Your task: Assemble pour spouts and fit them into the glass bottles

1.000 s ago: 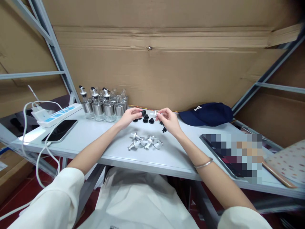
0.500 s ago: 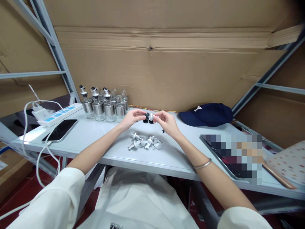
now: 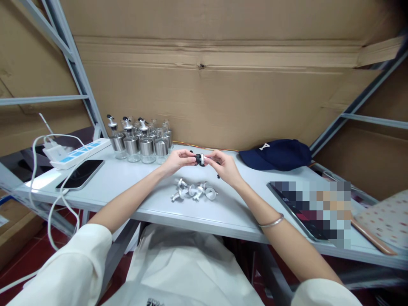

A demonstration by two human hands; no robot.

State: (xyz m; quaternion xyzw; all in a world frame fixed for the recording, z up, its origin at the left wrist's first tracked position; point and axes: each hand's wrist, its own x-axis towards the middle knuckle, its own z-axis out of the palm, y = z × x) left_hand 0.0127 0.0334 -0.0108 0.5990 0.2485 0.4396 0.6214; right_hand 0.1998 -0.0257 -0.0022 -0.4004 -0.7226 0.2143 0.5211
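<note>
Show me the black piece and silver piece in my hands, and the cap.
Black piece point(image 3: 197, 159): head view, its side.
Silver piece point(image 3: 202, 159): head view, its rim.
Cap point(image 3: 287, 154): head view, its crown.

The far side is closed off by a tall sheet of brown cardboard, marked by horizontal creases and pierced by one small hole. It is flanked by a grey metal left post and a right post, both seen aslant. A crossbar is fitted at the left, another at the right. Brown panels are seen beyond the posts. A smooth, pale grey worktop is set before the cardboard; bright light is reflected at its left end. Below, red floor is seen, with a box placed at the lower left.
</note>
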